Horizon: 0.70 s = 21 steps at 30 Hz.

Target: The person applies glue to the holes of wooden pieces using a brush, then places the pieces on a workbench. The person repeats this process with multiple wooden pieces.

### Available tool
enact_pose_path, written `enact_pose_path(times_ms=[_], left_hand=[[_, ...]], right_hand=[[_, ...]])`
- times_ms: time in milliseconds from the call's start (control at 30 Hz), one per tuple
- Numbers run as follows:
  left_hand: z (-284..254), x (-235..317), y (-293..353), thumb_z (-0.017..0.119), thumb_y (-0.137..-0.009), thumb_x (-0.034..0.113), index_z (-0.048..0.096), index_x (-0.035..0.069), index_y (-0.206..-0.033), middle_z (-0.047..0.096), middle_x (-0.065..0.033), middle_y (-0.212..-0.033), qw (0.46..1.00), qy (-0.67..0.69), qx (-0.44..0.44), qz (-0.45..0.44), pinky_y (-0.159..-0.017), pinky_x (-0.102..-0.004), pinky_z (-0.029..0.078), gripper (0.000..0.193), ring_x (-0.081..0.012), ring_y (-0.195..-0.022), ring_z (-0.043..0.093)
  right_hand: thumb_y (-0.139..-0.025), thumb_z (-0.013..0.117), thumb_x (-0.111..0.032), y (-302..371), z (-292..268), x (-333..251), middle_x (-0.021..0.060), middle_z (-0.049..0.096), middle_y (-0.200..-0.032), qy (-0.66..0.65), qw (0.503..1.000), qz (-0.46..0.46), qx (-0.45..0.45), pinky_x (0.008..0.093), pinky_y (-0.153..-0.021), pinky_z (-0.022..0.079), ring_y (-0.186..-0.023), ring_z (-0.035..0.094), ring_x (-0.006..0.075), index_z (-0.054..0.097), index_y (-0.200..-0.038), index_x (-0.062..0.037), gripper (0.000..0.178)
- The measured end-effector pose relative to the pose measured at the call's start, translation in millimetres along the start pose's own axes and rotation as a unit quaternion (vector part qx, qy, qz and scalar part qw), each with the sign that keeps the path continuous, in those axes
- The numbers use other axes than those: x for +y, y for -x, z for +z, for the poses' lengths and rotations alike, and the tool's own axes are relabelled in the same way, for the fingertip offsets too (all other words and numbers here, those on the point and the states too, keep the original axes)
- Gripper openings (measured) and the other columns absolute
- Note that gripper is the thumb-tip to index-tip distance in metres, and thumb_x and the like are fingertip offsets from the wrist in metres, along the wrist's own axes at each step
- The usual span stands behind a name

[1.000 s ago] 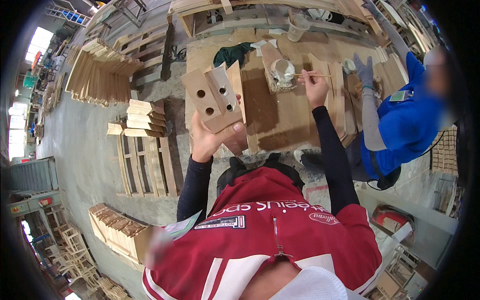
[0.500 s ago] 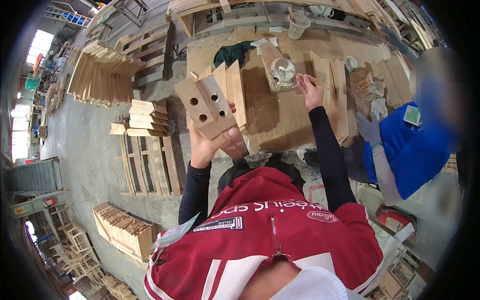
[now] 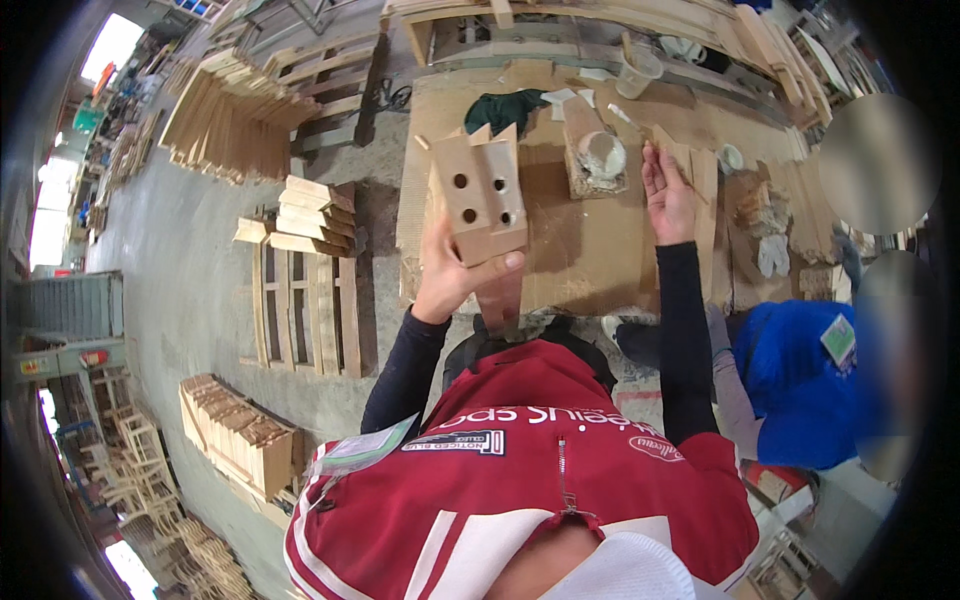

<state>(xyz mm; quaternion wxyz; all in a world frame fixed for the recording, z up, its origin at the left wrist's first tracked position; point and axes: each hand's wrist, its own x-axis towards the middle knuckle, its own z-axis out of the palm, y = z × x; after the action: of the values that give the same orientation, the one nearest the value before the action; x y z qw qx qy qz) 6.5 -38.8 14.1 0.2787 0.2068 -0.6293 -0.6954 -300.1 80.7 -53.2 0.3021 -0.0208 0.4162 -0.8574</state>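
My left hand (image 3: 442,272) grips a wooden block (image 3: 482,195) with several round holes, its thumb along the near edge. White residue shows around the holes on the block's right side. A small peg-like piece sticks out at its upper left. My right hand (image 3: 668,198) is closed around a thin wooden stick (image 3: 697,190), partly hidden by the fingers. To the left of that hand, a cup of white paste (image 3: 604,154), probably glue, stands on a smeared wooden board (image 3: 580,118). The cardboard-covered table (image 3: 560,255) lies beneath.
A dark green cloth (image 3: 500,112) and a plastic cup (image 3: 638,74) lie toward the table's far side. Wooden pieces (image 3: 704,175) lie right of the glue. A co-worker in blue (image 3: 800,385) is at the right. Pallets (image 3: 305,310) and stacked wood (image 3: 225,120) stand left.
My right hand has drawn the stick away from the glue cup, to the right. The block in my left hand has turned more upright. The view has shifted, and the co-worker has moved lower.
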Motion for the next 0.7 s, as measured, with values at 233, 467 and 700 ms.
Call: enact_pose_path(times_ms=[233,467,700], left_hand=[[7.8,-2.7,-0.7,0.091,-0.068,0.023,0.050,0.001,-0.131,0.064,-0.0090,-0.117,0.998,0.039,-0.021,-0.043,-0.096,-0.0335,0.048,0.078,-0.0174,-0.108,0.061],[11.8,1.2,3.6,0.091,-0.068,0.024,0.051,0.001,-0.129,0.064,-0.0082,-0.116,0.998,0.043,-0.028,-0.038,-0.096,-0.0326,0.047,0.076,-0.0160,-0.108,0.060],[14.7,6.4,7.2,0.091,-0.067,0.026,0.052,0.000,-0.128,0.064,-0.0084,-0.117,0.999,0.029,-0.034,-0.031,-0.097,-0.0327,0.046,0.077,-0.0159,-0.108,0.059]], right_hand=[[-0.097,0.064,-0.020,95.5,108.2,-41.3,0.0143,0.072,-0.093,0.098,0.969,-0.090,-0.206,0.0258,-0.068,0.056,-0.078,0.071,0.0172,0.063,-0.099,-0.0056,0.015],[-0.099,0.060,-0.020,106.8,127.6,-28.3,0.0084,0.072,-0.096,0.199,0.935,-0.114,-0.271,0.0237,-0.069,0.051,-0.082,0.069,0.0127,0.061,-0.095,-0.0081,0.013],[-0.098,0.062,-0.015,109.7,131.6,-26.2,0.0111,0.071,-0.103,0.177,0.935,-0.131,-0.279,0.0243,-0.074,0.050,-0.088,0.068,0.0139,0.059,-0.102,-0.0069,0.009]])
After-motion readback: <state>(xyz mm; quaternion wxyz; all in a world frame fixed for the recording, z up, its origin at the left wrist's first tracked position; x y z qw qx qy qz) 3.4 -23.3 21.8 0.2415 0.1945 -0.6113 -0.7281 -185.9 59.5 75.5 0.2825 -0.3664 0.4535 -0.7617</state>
